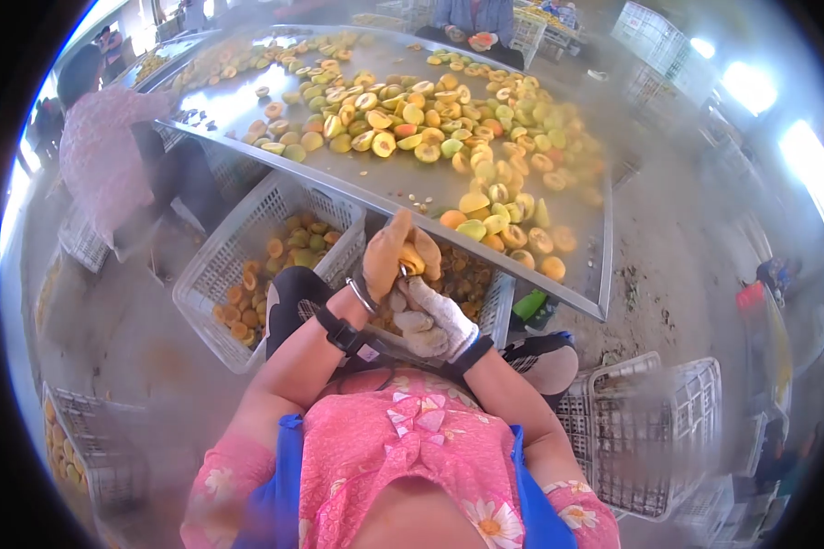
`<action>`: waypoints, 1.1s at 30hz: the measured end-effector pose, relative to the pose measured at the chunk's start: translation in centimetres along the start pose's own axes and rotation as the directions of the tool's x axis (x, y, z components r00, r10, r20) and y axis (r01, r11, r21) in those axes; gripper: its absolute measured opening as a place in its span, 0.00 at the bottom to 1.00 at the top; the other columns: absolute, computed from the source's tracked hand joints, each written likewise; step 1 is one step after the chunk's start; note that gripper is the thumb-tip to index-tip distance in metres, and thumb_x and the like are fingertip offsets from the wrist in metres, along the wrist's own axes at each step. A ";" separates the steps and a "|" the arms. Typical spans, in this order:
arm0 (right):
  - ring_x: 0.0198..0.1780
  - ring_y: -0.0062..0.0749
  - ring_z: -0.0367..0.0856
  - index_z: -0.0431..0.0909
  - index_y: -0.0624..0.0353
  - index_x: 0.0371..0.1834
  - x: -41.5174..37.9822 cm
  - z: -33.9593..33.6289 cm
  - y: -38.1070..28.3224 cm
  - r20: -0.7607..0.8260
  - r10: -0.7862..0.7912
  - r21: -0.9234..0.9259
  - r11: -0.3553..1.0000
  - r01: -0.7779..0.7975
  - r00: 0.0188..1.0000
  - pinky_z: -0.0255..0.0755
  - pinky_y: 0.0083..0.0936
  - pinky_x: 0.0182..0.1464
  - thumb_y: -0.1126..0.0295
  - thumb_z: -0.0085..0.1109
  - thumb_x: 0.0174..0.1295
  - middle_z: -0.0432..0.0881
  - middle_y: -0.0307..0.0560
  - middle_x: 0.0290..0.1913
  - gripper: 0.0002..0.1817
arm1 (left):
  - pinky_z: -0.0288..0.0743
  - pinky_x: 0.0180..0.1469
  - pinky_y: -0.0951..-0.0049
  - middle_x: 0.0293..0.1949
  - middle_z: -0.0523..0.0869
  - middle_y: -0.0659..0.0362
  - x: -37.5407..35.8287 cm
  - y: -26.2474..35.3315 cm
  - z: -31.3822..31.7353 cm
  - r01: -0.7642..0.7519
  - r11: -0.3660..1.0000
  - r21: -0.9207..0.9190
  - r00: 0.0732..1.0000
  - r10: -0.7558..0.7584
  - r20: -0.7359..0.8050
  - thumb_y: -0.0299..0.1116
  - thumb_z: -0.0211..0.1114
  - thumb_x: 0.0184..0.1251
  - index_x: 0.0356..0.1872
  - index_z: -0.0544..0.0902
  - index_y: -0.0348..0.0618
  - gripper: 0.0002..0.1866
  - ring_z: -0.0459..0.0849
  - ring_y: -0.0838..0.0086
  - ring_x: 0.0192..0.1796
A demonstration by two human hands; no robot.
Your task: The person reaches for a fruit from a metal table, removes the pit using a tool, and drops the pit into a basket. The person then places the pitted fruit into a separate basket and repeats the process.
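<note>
My left hand (389, 259), in a tan-stained glove, has its fingers around a yellow-orange fruit piece (413, 260) just below the table's front edge. Close against it, my right hand (432, 318), in a whitish glove, is closed on a small metal tool (404, 272) whose tip touches the fruit. Most of the tool is hidden by the fingers. Halved yellow and orange fruits (382, 144) lie in a wide heap on the metal table (339, 177) beyond my hands.
A white crate (212, 258) of fruit halves stands at left below the table, another partly behind my hands. Stacked crates (655, 439) are at lower right. A co-worker in pink (110, 156) is at left; another (476, 18) sits across the table.
</note>
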State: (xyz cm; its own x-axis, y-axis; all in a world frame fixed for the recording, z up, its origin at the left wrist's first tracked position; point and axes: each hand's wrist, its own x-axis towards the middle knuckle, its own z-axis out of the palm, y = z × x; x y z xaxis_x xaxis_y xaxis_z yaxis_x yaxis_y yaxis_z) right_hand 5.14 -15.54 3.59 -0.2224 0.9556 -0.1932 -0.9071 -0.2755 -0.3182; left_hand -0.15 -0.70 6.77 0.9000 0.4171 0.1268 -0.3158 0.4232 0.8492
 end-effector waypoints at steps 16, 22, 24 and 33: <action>0.49 0.54 0.86 0.76 0.62 0.54 -9.2 1.2 -8.4 0.026 -0.676 -0.908 -0.324 -0.265 0.737 0.79 0.37 0.52 0.55 0.63 0.64 0.86 0.61 0.44 0.24 | 0.71 0.65 0.62 0.59 0.83 0.49 3.1 8.3 -16.3 0.091 0.062 0.994 0.903 0.416 -0.109 0.47 0.63 0.68 0.57 0.82 0.42 0.23 0.81 0.56 0.61; 0.50 0.59 0.84 0.75 0.60 0.59 -17.6 -2.7 -19.7 -0.388 -0.882 -0.678 0.076 -0.731 0.268 0.78 0.44 0.49 0.48 0.55 0.66 0.84 0.66 0.48 0.28 | 0.72 0.65 0.59 0.61 0.82 0.46 11.5 5.9 -18.3 0.050 -0.054 0.997 0.942 0.335 -0.029 0.50 0.62 0.68 0.60 0.80 0.44 0.26 0.81 0.51 0.61; 0.56 0.59 0.81 0.74 0.59 0.62 -18.7 -5.7 -21.7 -0.409 -0.870 -0.527 -0.022 -0.850 0.276 0.76 0.44 0.56 0.49 0.51 0.67 0.81 0.68 0.55 0.29 | 0.73 0.63 0.59 0.55 0.85 0.46 13.2 5.6 -16.7 0.262 -0.078 0.962 0.949 0.204 -0.242 0.55 0.61 0.66 0.59 0.81 0.47 0.28 0.83 0.52 0.58; 0.59 0.65 0.76 0.74 0.63 0.58 -8.7 -10.8 -24.1 -0.184 -0.917 -0.604 -0.178 -0.777 0.353 0.72 0.49 0.60 0.51 0.54 0.68 0.81 0.67 0.55 0.27 | 0.77 0.56 0.58 0.49 0.87 0.46 14.9 4.1 -16.2 0.303 -0.163 0.939 0.935 0.239 -0.261 0.53 0.58 0.65 0.52 0.86 0.50 0.23 0.86 0.52 0.52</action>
State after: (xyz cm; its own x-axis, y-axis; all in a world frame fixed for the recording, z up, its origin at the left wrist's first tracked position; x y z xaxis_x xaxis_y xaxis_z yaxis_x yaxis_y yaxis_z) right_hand 32.83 -18.39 2.89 0.8192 0.5711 0.0525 0.5499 -0.7563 -0.3544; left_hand 7.10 20.27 3.84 0.6879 0.7010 0.1881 0.6067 -0.6976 0.3812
